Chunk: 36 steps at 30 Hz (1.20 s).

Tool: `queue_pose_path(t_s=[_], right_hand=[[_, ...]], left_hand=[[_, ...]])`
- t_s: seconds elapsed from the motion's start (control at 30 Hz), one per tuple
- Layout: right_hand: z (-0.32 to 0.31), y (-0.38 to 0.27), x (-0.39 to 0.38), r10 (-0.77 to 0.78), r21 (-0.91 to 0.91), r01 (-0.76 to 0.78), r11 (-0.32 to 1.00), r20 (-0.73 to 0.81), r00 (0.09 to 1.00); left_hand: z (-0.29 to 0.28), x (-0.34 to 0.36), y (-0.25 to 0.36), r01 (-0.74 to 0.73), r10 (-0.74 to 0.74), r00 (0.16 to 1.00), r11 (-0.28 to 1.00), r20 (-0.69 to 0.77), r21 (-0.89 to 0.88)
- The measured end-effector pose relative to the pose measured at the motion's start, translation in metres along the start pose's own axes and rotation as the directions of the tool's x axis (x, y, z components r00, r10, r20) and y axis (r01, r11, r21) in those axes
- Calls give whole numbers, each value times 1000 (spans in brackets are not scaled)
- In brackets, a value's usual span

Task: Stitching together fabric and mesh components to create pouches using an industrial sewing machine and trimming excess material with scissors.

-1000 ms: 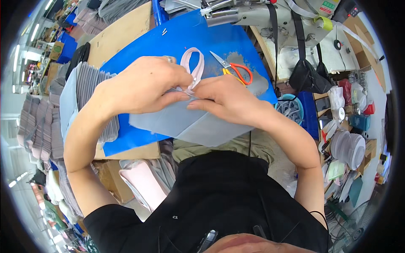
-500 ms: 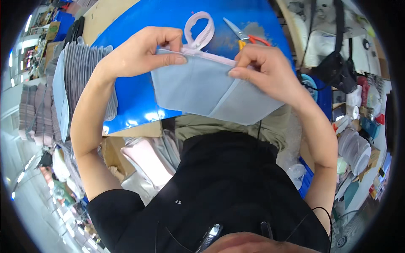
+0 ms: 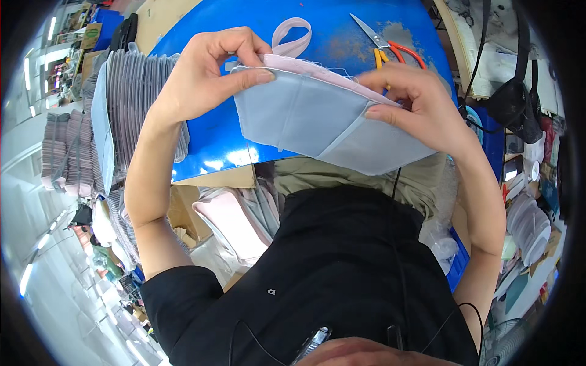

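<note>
Closest to the camera, below the pale blue fan-shaped fabric piece [image 3: 317, 125], the person's black shirt [image 3: 342, 274] fills the lower middle of the view, with both bare forearms rising past it. That fabric piece is held up off the glossy blue surface [image 3: 213, 140], stretched between the two hands, its seams running down from a curved top edge. Along that top edge lies a narrow pale pink fabric strip [image 3: 317, 68], touching the blue fabric from end to end.

At the left end of the fabric piece, the left hand [image 3: 210, 73] pinches the edge: its thumb presses on the front face while the curled fingers [image 3: 244, 39] close over the pink strip from behind. At the right end, the right hand [image 3: 415, 104] grips the same edge, thumb on the front and fingers narrow, shut onto cloth and strip together.

Left of the fabric piece, a tall stack of grey and pink striped fabric pieces [image 3: 137, 104] rests on the blue surface. Beyond the fabric piece, a loop of the pink strip [image 3: 292, 32] lies flat on the surface. Farther right of that loop, a pair of orange-handled scissors [image 3: 390, 50] lies on the surface, just behind the right hand.
</note>
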State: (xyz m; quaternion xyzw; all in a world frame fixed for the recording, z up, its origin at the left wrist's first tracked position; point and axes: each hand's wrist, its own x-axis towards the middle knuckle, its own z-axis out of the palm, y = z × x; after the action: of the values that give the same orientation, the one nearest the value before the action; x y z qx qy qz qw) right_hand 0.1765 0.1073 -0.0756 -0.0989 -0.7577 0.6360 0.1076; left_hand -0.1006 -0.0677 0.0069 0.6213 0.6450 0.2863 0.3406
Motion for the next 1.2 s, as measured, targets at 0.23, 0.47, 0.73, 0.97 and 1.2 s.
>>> queue_pose_path(t_s=[0.23,0.47,0.73,0.97,1.2], right_hand=[[-3,2,-6,-8,-146,5,989,-23,1000],[-2,2,-8,-50,-239,31,971,-74,996],[-2,-2,-10,-43,-229,23,973,-83,996],[-4,-10,-11,-45,-227,22,974,-94,995],[-8,-42,-3,10,-29,-15,999,-177,984]], left_hand=[[3,-5,3,-24,25,999,999,-48,30],[2,-4,11,-51,51,997,999,-55,6],[-1,-4,23,-77,79,996,996,-47,36],[-2,3,34,-72,70,993,997,-94,-15],[-46,38,49,-142,144,988,989,-47,46]])
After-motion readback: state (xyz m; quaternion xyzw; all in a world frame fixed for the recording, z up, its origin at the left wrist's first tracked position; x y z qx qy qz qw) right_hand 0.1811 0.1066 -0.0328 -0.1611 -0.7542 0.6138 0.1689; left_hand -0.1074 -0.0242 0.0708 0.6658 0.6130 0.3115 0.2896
